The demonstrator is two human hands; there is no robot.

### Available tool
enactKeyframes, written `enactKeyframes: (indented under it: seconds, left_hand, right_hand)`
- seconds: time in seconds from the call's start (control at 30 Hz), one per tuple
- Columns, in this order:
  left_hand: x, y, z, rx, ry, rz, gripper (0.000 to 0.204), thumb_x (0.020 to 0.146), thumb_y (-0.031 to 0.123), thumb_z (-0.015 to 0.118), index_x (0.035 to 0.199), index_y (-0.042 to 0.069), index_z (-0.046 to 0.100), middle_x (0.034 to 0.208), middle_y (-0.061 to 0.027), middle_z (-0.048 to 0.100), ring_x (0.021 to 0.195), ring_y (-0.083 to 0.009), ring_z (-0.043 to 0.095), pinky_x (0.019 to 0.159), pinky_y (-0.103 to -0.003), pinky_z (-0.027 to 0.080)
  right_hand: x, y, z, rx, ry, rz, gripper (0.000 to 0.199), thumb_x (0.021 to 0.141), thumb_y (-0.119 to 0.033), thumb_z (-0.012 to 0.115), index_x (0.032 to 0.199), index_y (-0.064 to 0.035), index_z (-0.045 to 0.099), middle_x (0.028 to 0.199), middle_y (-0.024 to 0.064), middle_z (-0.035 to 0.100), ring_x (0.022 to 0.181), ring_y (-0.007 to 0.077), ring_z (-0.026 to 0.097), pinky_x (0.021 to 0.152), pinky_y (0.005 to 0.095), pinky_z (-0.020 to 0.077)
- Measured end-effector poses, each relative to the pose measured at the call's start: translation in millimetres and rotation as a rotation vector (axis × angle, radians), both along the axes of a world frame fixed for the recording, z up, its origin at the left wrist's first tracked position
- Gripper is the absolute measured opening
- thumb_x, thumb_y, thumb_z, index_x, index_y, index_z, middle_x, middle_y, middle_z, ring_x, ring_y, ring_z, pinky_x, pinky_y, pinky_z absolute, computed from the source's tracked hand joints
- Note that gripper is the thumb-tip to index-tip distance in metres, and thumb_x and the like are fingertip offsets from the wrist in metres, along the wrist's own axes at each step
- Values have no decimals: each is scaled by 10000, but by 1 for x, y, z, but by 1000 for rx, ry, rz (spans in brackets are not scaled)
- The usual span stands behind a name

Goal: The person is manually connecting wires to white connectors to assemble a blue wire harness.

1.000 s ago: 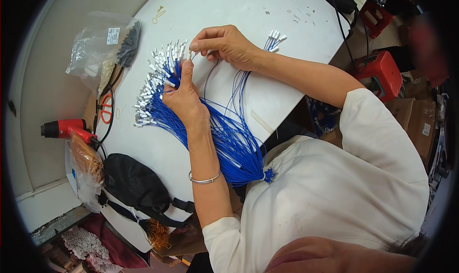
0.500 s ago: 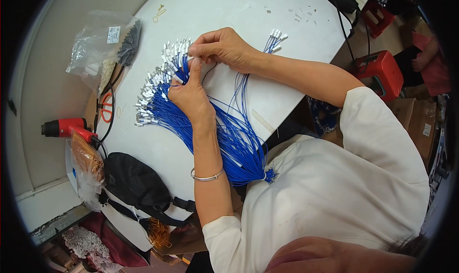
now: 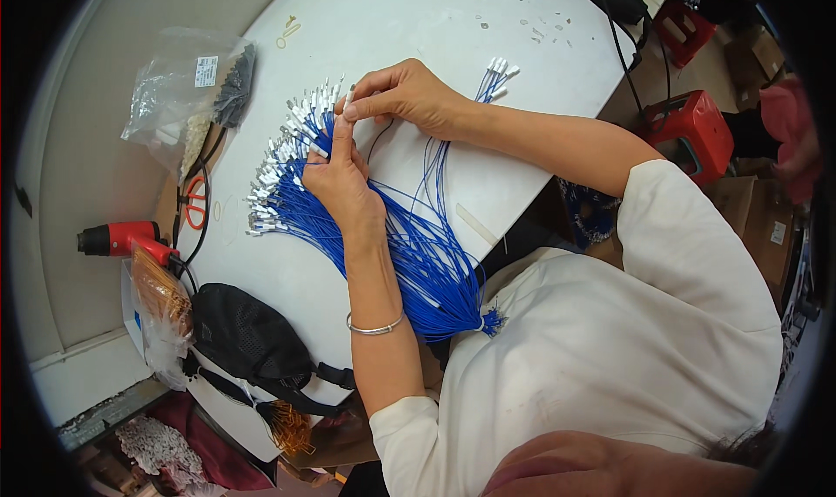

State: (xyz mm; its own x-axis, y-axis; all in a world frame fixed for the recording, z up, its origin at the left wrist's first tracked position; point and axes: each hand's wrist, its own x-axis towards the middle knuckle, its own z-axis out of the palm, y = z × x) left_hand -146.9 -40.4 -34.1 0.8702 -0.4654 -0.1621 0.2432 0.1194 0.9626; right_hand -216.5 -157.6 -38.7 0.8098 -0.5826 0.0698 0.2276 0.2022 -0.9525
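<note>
Since a moment ago the left hand (image 3: 341, 184) has risen off the fanned wires, its forefinger now stretched up to meet the right hand (image 3: 407, 95) above the bundle. The right hand is pinched shut on a small white tip of one wire, thumb and forefinger pressed together; the left forefinger touches that same tip, while the rest of the left hand lies curled on the blue wire bundle (image 3: 392, 245). A thin silver bangle (image 3: 376, 327) circles the left wrist.

The bundle spreads like a fan on the white worktop (image 3: 418, 27), its white-capped ends pointing away from the person and its tied end near the person's white shirt. A few separated blue wires (image 3: 496, 69) lie just to the right of the right hand. Left of the bundle sit orange-handled scissors (image 3: 195, 203) and, beyond them, a clear plastic bag (image 3: 174, 88). A red heat gun (image 3: 117, 236) lies off the worktop's left edge, and a black bag (image 3: 244, 336) rests below the bundle.
</note>
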Motion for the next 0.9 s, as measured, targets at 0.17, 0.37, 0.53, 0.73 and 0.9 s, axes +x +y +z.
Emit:
enactKeyframes:
  seconds: [0.17, 0.37, 0.53, 0.73, 0.9]
  left_hand:
    - [-4, -3, 1, 30, -34, -9, 227, 880, 208, 727, 881, -7, 655, 526, 57, 406, 425, -7, 293, 399, -160, 212]
    - [-1, -2, 2, -6, 20, -12, 202, 865, 154, 735, 890, 17, 589, 788, -77, 697, 496, -4, 497, 409, -127, 311]
    - [-3, -3, 2, -8, 27, -5, 183, 856, 138, 741, 867, 24, 598, 897, -126, 726, 506, -13, 520, 419, -126, 324]
    - [-5, -3, -1, -21, -38, 9, 182, 850, 140, 749, 840, 32, 603, 773, -69, 694, 503, -14, 504, 425, -129, 337]
    - [-4, 3, -6, 9, -184, -29, 188, 844, 141, 756, 848, 26, 608, 648, -6, 612, 497, -19, 487, 429, -139, 355]
  right_hand:
    - [2, -2, -6, 17, -34, -35, 89, 792, -123, 776, 825, -46, 745, 744, 70, 702, 576, 64, 525, 566, 150, 438]
    - [1, -3, -6, 30, -64, -72, 87, 786, -112, 779, 808, -37, 740, 695, 65, 686, 570, 62, 515, 560, 147, 429]
    - [3, -4, -7, 97, -37, -123, 101, 786, -121, 781, 809, -34, 736, 682, 54, 675, 572, 61, 516, 549, 147, 424]
    - [1, -8, 0, 162, 57, 18, 105, 782, -122, 783, 824, -38, 737, 670, 42, 666, 567, 58, 510, 539, 146, 422]
    - [-3, -2, 7, 11, 130, 0, 115, 780, -130, 782, 835, -39, 739, 662, 33, 660, 562, 55, 505, 527, 143, 415]
